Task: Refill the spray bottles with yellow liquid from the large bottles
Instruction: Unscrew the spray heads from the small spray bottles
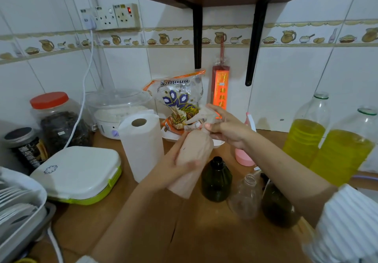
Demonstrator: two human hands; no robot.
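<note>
A pale pink spray bottle (190, 160) is held tilted above the middle of the counter (126, 211), its base toward the near edge and its neck pointing up and away. The left hand (180, 160) wraps round the body of the bottle, fingers curled across its lower half. The right hand (227, 127) is at the top of the same bottle, thumb and fingers curled round the spray head (204, 115) and the neck below it; motion blur hides exactly how the fingertips sit.

Just right of the held bottle, on the counter, stands a dark green bottle (216, 179) with a black top. Beside it toward the near edge is a clear bottle (244, 197) with an open neck, and right of that another dark green bottle (276, 205), partly covered by the right forearm. A pink bottle (244, 156) stands behind the right wrist.

The two large bottles (341, 152) of yellow liquid stand at the right edge of the counter against the tiled wall, well apart from both hands, each roughly half full with its top open.

Left of the held bottle a paper towel roll (141, 146) stands upright, close to the left hand. Further left lies a white and green box (79, 172), with a red-lidded jar (59, 119) behind it near the back edge.
</note>
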